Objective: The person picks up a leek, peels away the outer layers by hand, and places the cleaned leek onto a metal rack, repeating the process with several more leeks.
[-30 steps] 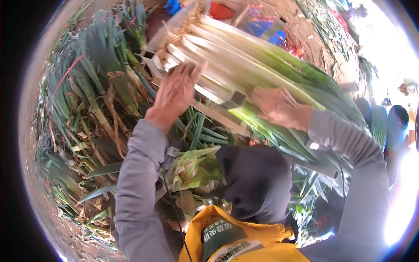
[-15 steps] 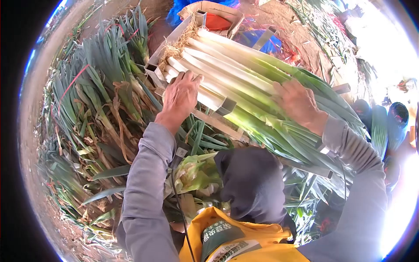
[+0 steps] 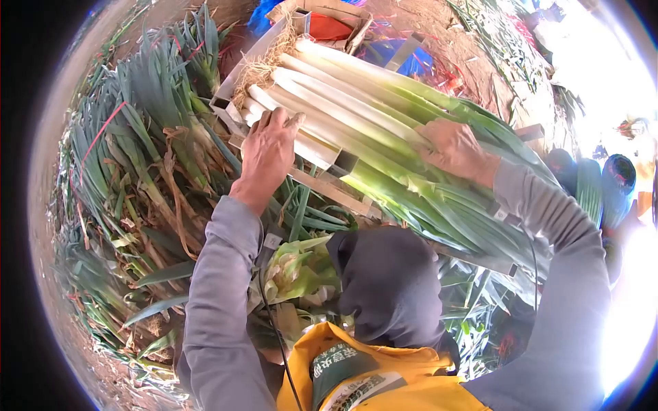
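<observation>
Resting the left hand (image 3: 266, 156) on the near white stems of the leeks (image 3: 356, 106), close to the roots (image 3: 257, 70), with fingers bent, apparently keeping that edge of the layer from rolling out past the metal post (image 3: 341, 163). Bending the right hand (image 3: 454, 146) over the upper side of the layer, around the change from white to green, probably steadying the stems from above. Holding both hands well apart, likely for keeping the long stems parallel. Not being able to tell firm clamping from plain pressing in either hand, with fingertips partly hidden. Lying side by side in the frame (image 3: 329, 190), roots gathered at the end board (image 3: 250, 57) and leaves trailing the other way, perhaps for matching root ends.

Compared with one second ago, reaching farther toward the leaves with the right hand, farther from the post, while barely shifting the left. Compared with half a second ago, holding nearly the same pose.
</observation>
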### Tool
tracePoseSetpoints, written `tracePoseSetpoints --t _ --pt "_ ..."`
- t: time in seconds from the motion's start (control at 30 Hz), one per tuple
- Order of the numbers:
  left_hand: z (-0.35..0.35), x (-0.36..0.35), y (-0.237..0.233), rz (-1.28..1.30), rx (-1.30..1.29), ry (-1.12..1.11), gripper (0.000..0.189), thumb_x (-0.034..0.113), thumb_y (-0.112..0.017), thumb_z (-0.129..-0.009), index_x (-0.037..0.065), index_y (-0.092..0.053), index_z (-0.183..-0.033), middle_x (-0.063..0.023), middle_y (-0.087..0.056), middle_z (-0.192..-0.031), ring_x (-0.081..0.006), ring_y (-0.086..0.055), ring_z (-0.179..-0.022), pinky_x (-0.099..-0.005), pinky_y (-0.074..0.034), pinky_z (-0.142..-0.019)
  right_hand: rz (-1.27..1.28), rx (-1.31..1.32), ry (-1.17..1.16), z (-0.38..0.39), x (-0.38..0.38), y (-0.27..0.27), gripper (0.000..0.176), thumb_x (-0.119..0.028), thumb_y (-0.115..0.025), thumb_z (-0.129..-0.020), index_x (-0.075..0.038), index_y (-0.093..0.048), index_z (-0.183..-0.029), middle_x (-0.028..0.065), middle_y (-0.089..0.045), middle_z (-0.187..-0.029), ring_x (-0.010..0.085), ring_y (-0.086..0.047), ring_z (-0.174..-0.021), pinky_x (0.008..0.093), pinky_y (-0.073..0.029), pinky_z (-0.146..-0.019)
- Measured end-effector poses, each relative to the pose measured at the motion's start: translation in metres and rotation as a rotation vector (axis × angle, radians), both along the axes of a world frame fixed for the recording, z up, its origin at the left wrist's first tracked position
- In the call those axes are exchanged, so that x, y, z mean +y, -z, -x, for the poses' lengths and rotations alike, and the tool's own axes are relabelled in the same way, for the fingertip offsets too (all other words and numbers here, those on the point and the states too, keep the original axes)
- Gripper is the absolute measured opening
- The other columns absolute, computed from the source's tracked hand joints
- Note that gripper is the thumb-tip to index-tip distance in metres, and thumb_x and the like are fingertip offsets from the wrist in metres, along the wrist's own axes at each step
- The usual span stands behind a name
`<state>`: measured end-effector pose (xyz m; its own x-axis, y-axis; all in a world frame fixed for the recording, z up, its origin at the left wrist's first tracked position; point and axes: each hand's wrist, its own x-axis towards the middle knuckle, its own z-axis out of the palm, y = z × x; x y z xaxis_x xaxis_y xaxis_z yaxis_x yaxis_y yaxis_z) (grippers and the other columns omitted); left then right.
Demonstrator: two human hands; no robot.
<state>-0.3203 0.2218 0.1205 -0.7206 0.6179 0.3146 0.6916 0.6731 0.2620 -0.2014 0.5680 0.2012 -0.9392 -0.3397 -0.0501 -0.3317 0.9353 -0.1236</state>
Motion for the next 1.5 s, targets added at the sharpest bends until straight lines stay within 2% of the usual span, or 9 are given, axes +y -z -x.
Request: tracePoseSetpoints --t 0.13,0.37,0.43,0.53,0.7,0.97,1.07,1.13,1.5 --pt "0.001 -0.002 -0.004 -0.013 -0.055 -0.001 0.045 -0.002 -0.056 -0.089 0.01 -0.068 -0.131 -0.0146 -0.059 -0.114 -0.0348 -0.058 -0.111 -0.0442 -0.051 -0.096 0.112 -0.244 0.179 -0.005 -0.019 -0.028 0.059 -0.049 -0.068 -0.092 -0.002 -0.064 -0.127 0.0214 -0.068 -0.108 0.0385 -0.064 -0.105 0.0476 -0.048 -0.095" --pt "-0.007 -0.004 -0.001 -0.057 -0.063 -0.011 0.052 -0.003 -0.058 -0.086 0.012 -0.064 -0.136 -0.0156 -0.057 -0.118 -0.036 -0.056 -0.113 -0.0462 -0.05 -0.097 0.124 -0.121 0.039 -0.005 -0.004 -0.023 0.054 -0.044 -0.066 -0.095 -0.002 -0.064 -0.127 0.0232 -0.066 -0.111 0.0408 -0.064 -0.105 0.0489 -0.05 -0.092" --pt "-0.005 -0.006 0.003 -0.045 -0.096 -0.012 0.056 -0.003 -0.058 -0.086 0.013 -0.062 -0.139 -0.0142 -0.056 -0.119 -0.0358 -0.055 -0.114 -0.0459 -0.05 -0.097 0.105 -0.028 -0.022 0.007 0.002 -0.03 0.047 -0.042 -0.064 -0.097 0.0 -0.067 -0.12 0.0172 -0.069 -0.1 0.0325 -0.067 -0.095 0.0436 -0.052 -0.085" --pt "-0.009 -0.007 0.002 -0.055 -0.122 -0.065 0.055 -0.004 -0.053 -0.087 0.016 -0.063 -0.137 -0.0089 -0.057 -0.119 -0.0315 -0.055 -0.115 -0.0435 -0.053 -0.093 0.548 -0.443 0.171 0.034 0.014 -0.066 0.039 -0.036 -0.06 -0.104 0.001 -0.071 -0.103 -0.0003 -0.063 -0.079 0.0075 -0.055 -0.075 0.0295 -0.046 -0.069" --pt "-0.004 0.001 0.009 -0.095 -0.055 -0.048 0.056 -0.002 -0.056 -0.086 0.017 -0.064 -0.137 -0.0083 -0.057 -0.117 -0.0305 -0.056 -0.114 -0.0444 -0.053 -0.091 0.796 -0.628 0.341 0.023 0.029 -0.099 0.038 -0.038 -0.059 -0.104 -0.003 -0.072 -0.101 -0.0013 -0.065 -0.083 0.0037 -0.055 -0.075 0.0231 -0.044 -0.066" --pt "-0.008 -0.007 0.005 -0.093 -0.134 -0.065 0.053 -0.004 -0.057 -0.087 0.015 -0.064 -0.136 -0.0115 -0.056 -0.121 -0.0333 -0.056 -0.114 -0.0439 -0.053 -0.093 0.511 -0.467 0.185 -0.004 -0.014 -0.059 0.046 -0.046 -0.058 -0.102 -0.001 -0.069 -0.104 0.0058 -0.068 -0.087 0.0147 -0.062 -0.081 0.0329 -0.05 -0.074" --pt "-0.008 -0.009 0.008 -0.113 -0.156 -0.05 0.059 -0.005 -0.055 -0.085 0.014 -0.06 -0.141 -0.0124 -0.055 -0.121 -0.035 -0.054 -0.115 -0.0441 -0.051 -0.098 0.286 -0.108 0.143 -0.041 -0.033 -0.034 0.045 -0.044 -0.058 -0.102 0.0 -0.064 -0.11 0.0138 -0.07 -0.092 0.0239 -0.067 -0.083 0.0402 -0.051 -0.075" --pt "-0.007 -0.011 0.011 -0.133 -0.124 -0.027 0.054 -0.003 -0.055 -0.086 0.01 -0.061 -0.138 -0.0127 -0.057 -0.125 -0.0348 -0.055 -0.118 -0.0437 -0.049 -0.101 0.085 -0.159 -0.116 -0.052 -0.052 -0.035 0.042 -0.037 -0.065 -0.097 0.0 -0.061 -0.118 0.0176 -0.07 -0.097 0.0302 -0.069 -0.086 0.0434 -0.054 -0.074" --pt "-0.008 -0.012 0.031 -0.577 -0.207 -0.045 0.032 0.006 -0.052 -0.099 -0.001 -0.058 -0.129 -0.0214 -0.067 -0.121 -0.0386 -0.062 -0.117 -0.0442 -0.049 -0.104 0.242 0.26 -0.243 -0.055 -0.066 -0.031 0.034 -0.013 -0.075 -0.087 -0.001 -0.064 -0.117 0.0141 -0.066 -0.081 0.0302 -0.064 -0.066 0.0403 -0.052 -0.058"
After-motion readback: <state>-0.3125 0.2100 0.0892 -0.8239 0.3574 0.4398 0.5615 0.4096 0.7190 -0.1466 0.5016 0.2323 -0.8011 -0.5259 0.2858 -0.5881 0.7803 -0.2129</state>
